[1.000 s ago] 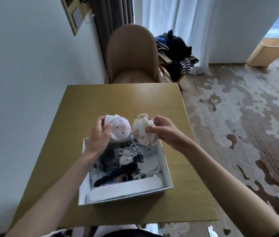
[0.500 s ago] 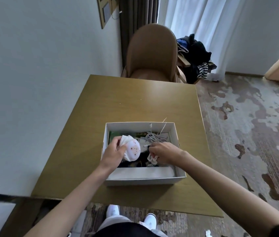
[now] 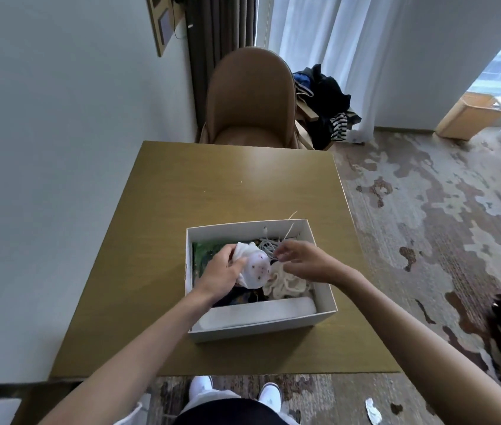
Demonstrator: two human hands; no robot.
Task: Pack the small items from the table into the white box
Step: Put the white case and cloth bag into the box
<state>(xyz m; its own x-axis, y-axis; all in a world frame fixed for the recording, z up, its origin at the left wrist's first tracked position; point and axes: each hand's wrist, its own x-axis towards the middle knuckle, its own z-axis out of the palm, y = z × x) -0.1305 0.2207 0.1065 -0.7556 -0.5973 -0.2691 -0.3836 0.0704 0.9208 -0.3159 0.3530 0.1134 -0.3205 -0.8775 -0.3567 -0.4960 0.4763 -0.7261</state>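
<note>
While my left hand (image 3: 223, 273) is inside the white box (image 3: 252, 331) with its fingers clamped round the spotted bundle (image 3: 255, 268), the likeliest slip is a loose drop. The bundle is headed for a heap, not a flat floor, so it could roll, come unrolled, or ride above the rim. My right hand (image 3: 303, 262) hovers just over the cream bundle (image 3: 286, 282), fingers apart and loosely bent, seemingly holding nothing. Its fingertips are close to the cable coil (image 3: 269, 246), and a stray strand pokes up past the far wall. If I hook it, I judge the whole coil could drag out.

By count: one box, two cloth bundles, one cable coil, one long white piece (image 3: 258, 312) along the near wall, and one green item (image 3: 203, 254) at the far left. The dark things (image 3: 243, 297) beneath are too tangled to count. I see no small items out on the surface (image 3: 227, 185).
</note>
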